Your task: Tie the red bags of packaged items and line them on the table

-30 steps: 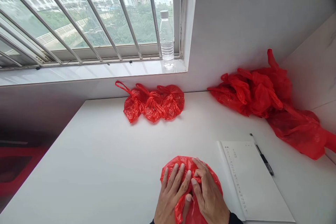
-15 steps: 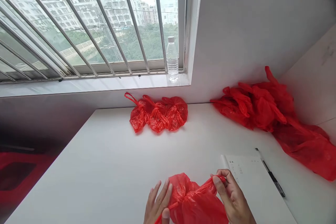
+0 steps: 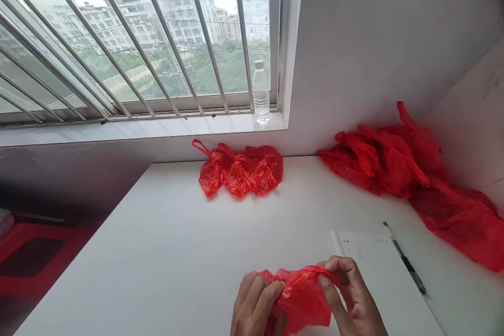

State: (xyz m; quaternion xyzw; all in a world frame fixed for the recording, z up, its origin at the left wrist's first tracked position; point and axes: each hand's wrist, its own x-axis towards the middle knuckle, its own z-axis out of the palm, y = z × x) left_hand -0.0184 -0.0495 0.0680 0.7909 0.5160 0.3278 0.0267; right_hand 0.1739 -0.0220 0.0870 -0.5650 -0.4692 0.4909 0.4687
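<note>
Between my hands, low in the head view, is a thin red plastic bag (image 3: 305, 302), bunched and creased. My left hand (image 3: 255, 304) is closed on its left part, fingers curled over the gathered plastic; the thumb is mostly hidden. My right hand (image 3: 350, 294) pinches a twisted end of the bag between thumb and fingers. The bag's lower edge hangs over the white table, and what is inside, if anything, cannot be made out.
Three knotted red bags (image 3: 240, 172) sit in a row against the wall. A heap of loose red bags (image 3: 386, 160) lies at the right. A paper pad (image 3: 378, 268) and a pen (image 3: 411, 268) lie beside my right hand. A clear bottle (image 3: 261, 95) stands on the windowsill.
My left hand has gone from spread fingers against the bag to curled fingers gripping it, and moved slightly right. The right hand keeps its pinch. The view has shifted slightly.
</note>
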